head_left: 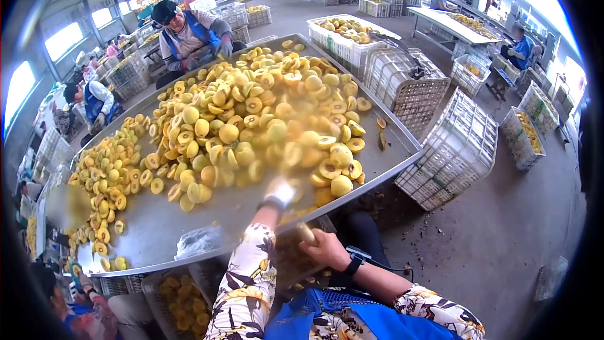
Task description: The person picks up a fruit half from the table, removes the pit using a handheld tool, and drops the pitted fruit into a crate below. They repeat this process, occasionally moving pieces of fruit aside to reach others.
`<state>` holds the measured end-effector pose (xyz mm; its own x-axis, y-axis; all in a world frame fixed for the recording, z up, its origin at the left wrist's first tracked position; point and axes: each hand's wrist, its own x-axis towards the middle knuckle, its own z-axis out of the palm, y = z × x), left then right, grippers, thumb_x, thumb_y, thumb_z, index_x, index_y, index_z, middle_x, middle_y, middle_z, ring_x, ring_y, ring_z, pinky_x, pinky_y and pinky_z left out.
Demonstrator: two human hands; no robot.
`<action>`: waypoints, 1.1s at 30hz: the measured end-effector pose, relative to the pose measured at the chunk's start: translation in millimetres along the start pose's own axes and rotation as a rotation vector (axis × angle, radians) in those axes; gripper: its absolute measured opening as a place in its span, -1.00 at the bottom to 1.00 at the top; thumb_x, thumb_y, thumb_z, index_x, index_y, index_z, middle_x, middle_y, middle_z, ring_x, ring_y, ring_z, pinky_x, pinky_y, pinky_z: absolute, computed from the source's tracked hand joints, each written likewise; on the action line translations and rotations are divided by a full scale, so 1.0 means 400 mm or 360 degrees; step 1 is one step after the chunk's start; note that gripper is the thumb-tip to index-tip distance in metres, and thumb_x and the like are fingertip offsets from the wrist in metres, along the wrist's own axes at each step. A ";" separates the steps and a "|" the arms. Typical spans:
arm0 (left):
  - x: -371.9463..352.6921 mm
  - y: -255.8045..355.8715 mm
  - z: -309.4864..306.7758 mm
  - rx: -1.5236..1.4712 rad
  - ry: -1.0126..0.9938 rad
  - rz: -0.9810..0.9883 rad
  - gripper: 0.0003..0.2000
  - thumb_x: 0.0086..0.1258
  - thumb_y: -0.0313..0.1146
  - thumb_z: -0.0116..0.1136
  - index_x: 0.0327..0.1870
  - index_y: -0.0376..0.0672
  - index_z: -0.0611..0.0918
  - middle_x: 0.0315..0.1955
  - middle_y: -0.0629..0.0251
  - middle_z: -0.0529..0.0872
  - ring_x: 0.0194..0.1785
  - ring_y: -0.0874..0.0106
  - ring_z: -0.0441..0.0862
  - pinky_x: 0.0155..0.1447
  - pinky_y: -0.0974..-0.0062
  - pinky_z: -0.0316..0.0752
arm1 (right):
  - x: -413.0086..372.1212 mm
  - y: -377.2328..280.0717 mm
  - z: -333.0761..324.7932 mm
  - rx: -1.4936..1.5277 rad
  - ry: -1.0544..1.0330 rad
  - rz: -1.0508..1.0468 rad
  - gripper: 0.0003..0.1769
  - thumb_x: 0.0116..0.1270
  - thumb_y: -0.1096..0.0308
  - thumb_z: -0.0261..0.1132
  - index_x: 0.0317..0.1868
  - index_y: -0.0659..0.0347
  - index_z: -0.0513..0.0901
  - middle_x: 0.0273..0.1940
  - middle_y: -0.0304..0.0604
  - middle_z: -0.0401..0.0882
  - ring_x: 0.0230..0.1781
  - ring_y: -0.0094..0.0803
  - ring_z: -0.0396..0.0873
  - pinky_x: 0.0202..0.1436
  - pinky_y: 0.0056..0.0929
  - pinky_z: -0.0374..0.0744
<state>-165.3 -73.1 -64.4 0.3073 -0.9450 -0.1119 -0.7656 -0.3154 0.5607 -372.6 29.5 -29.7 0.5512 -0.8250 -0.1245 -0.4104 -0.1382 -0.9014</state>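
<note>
Halved yellow fruits [242, 104], which look like peaches with dark pit centres, lie heaped on a wide metal tray table [154, 226]. My left hand [281, 190] reaches over the near edge of the heap, washed out by glare and blur, so its fingers do not show clearly. Closed around a pale wooden-looking handle [307, 234] is my right hand [328, 250], held just outside the tray's near rim. Whatever the handle belongs to cannot be made out. A crumpled clear plastic bag [199, 241] lies on the tray, left of my left forearm.
White plastic crates [450, 148] stand along the right side, and a crate of fruit [182, 302] sits below the tray's near edge. A co-worker [192, 38] is at the far side; another person [94, 104] works at the left. Debris [428, 226] litters the floor.
</note>
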 end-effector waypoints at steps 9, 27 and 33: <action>-0.171 0.015 -0.110 -0.0599 -0.0113 -0.0086 -0.72 0.19 -0.35 0.22 -0.09 -0.23 0.60 -0.43 0.27 0.68 -0.59 0.52 0.59 -0.56 0.59 0.48 | 0.056 -0.050 -0.047 0.0139 0.0275 -0.0102 -0.45 0.14 0.12 0.35 0.06 0.27 0.45 -0.18 0.11 0.62 -0.10 -0.13 0.61 -0.04 -0.32 0.53; -0.529 -0.030 -0.052 -0.2526 0.0438 -0.0664 -0.79 0.42 -0.34 -0.08 -0.03 -0.20 0.50 -0.28 0.24 0.62 -0.30 0.38 0.59 -0.18 0.44 0.55 | -0.034 -0.053 0.079 -0.0294 -0.0227 -0.0216 -0.62 0.16 0.19 0.33 -0.20 0.29 0.41 -0.45 0.22 0.52 -0.37 0.18 0.53 -0.34 -0.14 0.49; -0.514 -0.084 0.045 -0.1693 0.0852 -0.0268 -0.49 0.39 0.19 -0.14 -0.04 -0.10 0.54 -0.40 0.33 0.60 -0.50 0.50 0.55 -0.63 0.60 0.37 | -0.070 -0.053 0.078 -0.0379 -0.0458 -0.0312 -0.72 0.22 0.29 0.24 -0.29 0.31 0.37 -0.50 0.24 0.50 -0.41 0.22 0.50 -0.37 -0.05 0.44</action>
<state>-213.1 130.3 -75.0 0.7473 -0.6635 -0.0354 0.0789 0.0358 0.9962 -356.7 72.6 -20.2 0.8021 -0.5886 -0.1013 -0.4154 -0.4279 -0.8027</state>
